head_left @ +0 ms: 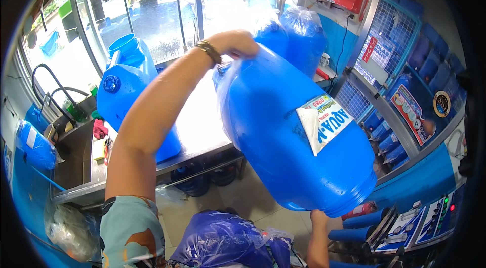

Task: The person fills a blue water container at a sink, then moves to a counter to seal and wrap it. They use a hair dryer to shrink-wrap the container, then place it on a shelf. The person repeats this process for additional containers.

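A large blue plastic water container [281, 123] is held tilted in front of me. A partly peeled printed label [322, 122] is on its side. Thin clear plastic [228, 104] wraps around its left end. My left hand [243, 44] grips it at the top, the fingers partly hidden behind it. At its lower end, my right hand [319, 218] holds it from below, mostly covered by the container. Left of my forearm, a blue jug [125, 82] with a screw cap and an open round mouth stands on the metal counter [203, 127].
A metal sink [72, 165] with a black hose lies to the left, a red cloth [100, 129] beside it. Bagged blue containers [303, 40] stand at the back by the window. On the right are a glass door [383, 116] and a control panel [410, 226]. Below me sits a purple plastic bundle [228, 237].
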A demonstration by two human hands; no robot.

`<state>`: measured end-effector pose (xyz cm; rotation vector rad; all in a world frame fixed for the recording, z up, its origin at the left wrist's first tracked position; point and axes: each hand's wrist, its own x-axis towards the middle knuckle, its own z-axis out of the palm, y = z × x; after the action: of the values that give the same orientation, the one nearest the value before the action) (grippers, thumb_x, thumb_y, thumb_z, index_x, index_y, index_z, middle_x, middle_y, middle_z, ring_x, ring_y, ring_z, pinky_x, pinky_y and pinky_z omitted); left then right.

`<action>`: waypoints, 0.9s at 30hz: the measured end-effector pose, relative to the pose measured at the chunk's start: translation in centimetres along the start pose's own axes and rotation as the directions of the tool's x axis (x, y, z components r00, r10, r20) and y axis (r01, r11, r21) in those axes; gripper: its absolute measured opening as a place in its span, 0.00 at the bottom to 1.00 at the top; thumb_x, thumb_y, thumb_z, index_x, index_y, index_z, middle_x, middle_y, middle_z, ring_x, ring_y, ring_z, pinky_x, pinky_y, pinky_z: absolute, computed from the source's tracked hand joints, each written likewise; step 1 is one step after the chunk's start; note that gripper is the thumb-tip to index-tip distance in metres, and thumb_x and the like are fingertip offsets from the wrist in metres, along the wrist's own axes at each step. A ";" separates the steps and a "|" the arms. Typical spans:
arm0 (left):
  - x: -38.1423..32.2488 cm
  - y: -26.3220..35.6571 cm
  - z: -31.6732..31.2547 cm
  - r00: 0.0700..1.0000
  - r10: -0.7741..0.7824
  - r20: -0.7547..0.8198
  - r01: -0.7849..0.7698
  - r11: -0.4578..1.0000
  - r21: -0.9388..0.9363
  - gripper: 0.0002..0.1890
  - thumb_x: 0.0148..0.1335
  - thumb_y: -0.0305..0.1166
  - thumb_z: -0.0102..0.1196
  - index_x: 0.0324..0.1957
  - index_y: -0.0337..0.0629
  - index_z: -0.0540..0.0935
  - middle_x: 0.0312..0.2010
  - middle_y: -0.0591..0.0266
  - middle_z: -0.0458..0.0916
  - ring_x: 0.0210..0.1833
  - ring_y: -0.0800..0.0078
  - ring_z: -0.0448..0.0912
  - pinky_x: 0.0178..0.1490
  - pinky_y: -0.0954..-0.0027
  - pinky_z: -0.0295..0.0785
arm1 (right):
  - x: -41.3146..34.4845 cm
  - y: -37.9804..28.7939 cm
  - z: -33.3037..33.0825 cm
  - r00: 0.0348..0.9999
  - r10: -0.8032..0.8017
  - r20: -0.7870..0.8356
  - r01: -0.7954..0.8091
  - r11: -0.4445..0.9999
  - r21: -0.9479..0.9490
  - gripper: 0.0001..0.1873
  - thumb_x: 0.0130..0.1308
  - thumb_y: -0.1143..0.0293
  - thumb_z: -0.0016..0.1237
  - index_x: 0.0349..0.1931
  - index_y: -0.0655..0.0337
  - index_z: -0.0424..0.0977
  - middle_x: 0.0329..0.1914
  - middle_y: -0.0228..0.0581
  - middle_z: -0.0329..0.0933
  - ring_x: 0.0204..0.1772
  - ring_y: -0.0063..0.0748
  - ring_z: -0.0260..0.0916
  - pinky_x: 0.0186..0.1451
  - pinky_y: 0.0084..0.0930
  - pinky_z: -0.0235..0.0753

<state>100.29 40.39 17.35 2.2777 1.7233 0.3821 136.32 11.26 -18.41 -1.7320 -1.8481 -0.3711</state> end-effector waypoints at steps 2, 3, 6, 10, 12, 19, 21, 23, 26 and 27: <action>-0.7 2.4 1.2 0.979 0.196 -0.046 -0.194 0.980 0.040 0.11 0.50 0.36 0.51 0.23 0.39 0.82 0.20 0.58 0.78 0.23 0.70 0.77 0.26 0.70 0.71 | 0.5 -0.2 0.7 0.991 0.081 -0.109 -0.051 0.967 0.251 0.15 0.63 0.69 0.57 0.43 0.73 0.76 0.41 0.43 0.80 0.41 0.31 0.75 0.47 0.30 0.74; -1.3 3.5 1.5 0.945 0.323 -0.059 -0.321 0.946 0.037 0.12 0.49 0.36 0.51 0.22 0.37 0.81 0.20 0.57 0.79 0.24 0.69 0.78 0.27 0.69 0.72 | 1.1 -0.6 1.3 0.948 0.298 -0.113 -0.177 0.789 0.588 0.15 0.62 0.70 0.58 0.43 0.73 0.76 0.41 0.42 0.79 0.41 0.29 0.74 0.47 0.29 0.74; -4.9 8.5 4.4 0.856 0.514 0.058 -0.511 0.820 0.258 0.20 0.50 0.31 0.52 0.47 0.34 0.78 0.34 0.50 0.82 0.33 0.62 0.82 0.34 0.63 0.76 | 3.0 -1.8 2.2 0.859 0.511 0.022 -0.214 0.321 0.922 0.19 0.56 0.78 0.61 0.48 0.71 0.72 0.45 0.40 0.77 0.47 0.30 0.73 0.52 0.29 0.72; -12.6 12.1 8.2 0.543 0.738 -0.402 -0.744 0.644 0.179 0.30 0.50 0.28 0.53 0.60 0.39 0.75 0.51 0.49 0.80 0.42 0.58 0.83 0.43 0.57 0.78 | 4.2 -2.7 2.9 0.843 0.529 0.099 -0.195 0.129 0.972 0.17 0.56 0.82 0.55 0.47 0.66 0.71 0.42 0.36 0.76 0.46 0.28 0.73 0.50 0.29 0.73; -15.1 11.3 10.2 0.517 0.746 -0.421 -0.844 0.527 -0.101 0.30 0.49 0.25 0.52 0.59 0.37 0.75 0.51 0.49 0.80 0.42 0.56 0.82 0.43 0.59 0.79 | 4.1 -2.5 3.2 0.832 0.527 0.171 -0.175 -0.042 0.984 0.15 0.56 0.81 0.52 0.46 0.65 0.71 0.39 0.34 0.75 0.44 0.29 0.74 0.49 0.28 0.73; -14.5 -3.0 18.4 0.420 0.193 -0.887 -0.476 0.879 -0.034 0.24 0.40 0.19 0.54 0.45 0.36 0.68 0.40 0.45 0.69 0.37 0.54 0.73 0.35 0.61 0.72 | 3.5 -0.7 3.9 0.745 0.541 0.391 -0.139 -0.448 0.883 0.14 0.58 0.75 0.48 0.46 0.62 0.73 0.39 0.37 0.76 0.44 0.36 0.77 0.47 0.31 0.79; -12.6 -3.9 20.4 0.445 0.214 -0.870 -0.459 0.888 -0.016 0.26 0.41 0.20 0.58 0.45 0.36 0.65 0.44 0.42 0.67 0.42 0.48 0.73 0.41 0.57 0.74 | 3.5 -0.9 4.4 0.703 0.525 0.480 -0.168 -0.533 0.829 0.16 0.61 0.70 0.49 0.49 0.64 0.72 0.43 0.41 0.76 0.48 0.40 0.77 0.51 0.36 0.80; -10.8 -3.7 20.9 0.478 0.096 -0.873 -0.500 0.847 -0.180 0.20 0.44 0.16 0.57 0.42 0.36 0.67 0.40 0.45 0.70 0.40 0.47 0.75 0.41 0.58 0.75 | 3.7 -1.6 5.2 0.674 0.499 0.545 -0.212 -0.575 0.790 0.22 0.63 0.64 0.50 0.55 0.67 0.70 0.50 0.48 0.76 0.54 0.47 0.76 0.57 0.43 0.80; -9.8 -3.5 19.3 0.491 0.034 -0.870 -0.410 0.891 -0.197 0.09 0.48 0.12 0.48 0.31 0.35 0.70 0.29 0.49 0.70 0.30 0.50 0.73 0.33 0.57 0.70 | 4.0 -3.1 5.8 0.670 0.486 0.561 -0.179 -0.628 0.757 0.22 0.68 0.59 0.46 0.54 0.68 0.69 0.50 0.48 0.76 0.52 0.46 0.77 0.54 0.42 0.81; -10.0 -3.4 18.8 0.490 0.120 -0.864 -0.427 0.896 -0.118 0.08 0.49 0.13 0.48 0.30 0.36 0.69 0.27 0.50 0.69 0.29 0.50 0.72 0.32 0.56 0.69 | 4.1 -3.6 5.9 0.675 0.503 0.540 -0.168 -0.608 0.776 0.22 0.69 0.59 0.45 0.54 0.68 0.70 0.50 0.48 0.76 0.51 0.45 0.77 0.53 0.41 0.81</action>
<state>101.35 30.75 -1.92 2.2242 1.3721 1.9822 131.57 17.49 -20.07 -0.6555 -0.2762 1.1769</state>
